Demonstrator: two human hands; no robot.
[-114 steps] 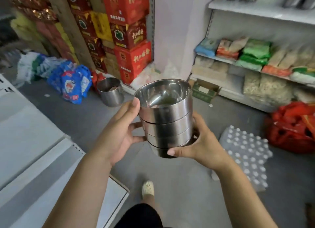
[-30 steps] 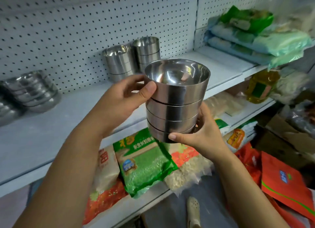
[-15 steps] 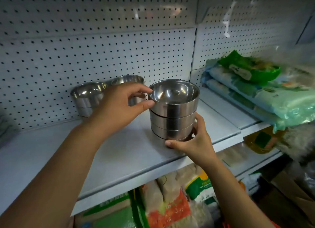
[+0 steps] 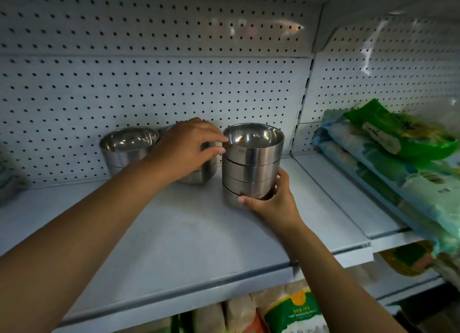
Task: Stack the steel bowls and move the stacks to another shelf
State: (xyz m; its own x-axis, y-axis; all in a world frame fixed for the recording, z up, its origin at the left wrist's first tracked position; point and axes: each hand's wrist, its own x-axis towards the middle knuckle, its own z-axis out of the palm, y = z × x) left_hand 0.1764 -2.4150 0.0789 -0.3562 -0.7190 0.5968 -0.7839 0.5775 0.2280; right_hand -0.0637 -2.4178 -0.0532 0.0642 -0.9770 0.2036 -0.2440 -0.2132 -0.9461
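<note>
The stack of bowls sits near the shelf's back edge, beside the other stacks. The right hand has its grip curled round the bottom bowl, seemingly to set it down. The left hand, grip loose, steadies the top rim.

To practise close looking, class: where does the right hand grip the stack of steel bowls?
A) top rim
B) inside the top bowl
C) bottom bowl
C: the right hand curls round the lowest bowl of the stack of steel bowls; the left hand touches the top rim.
</note>
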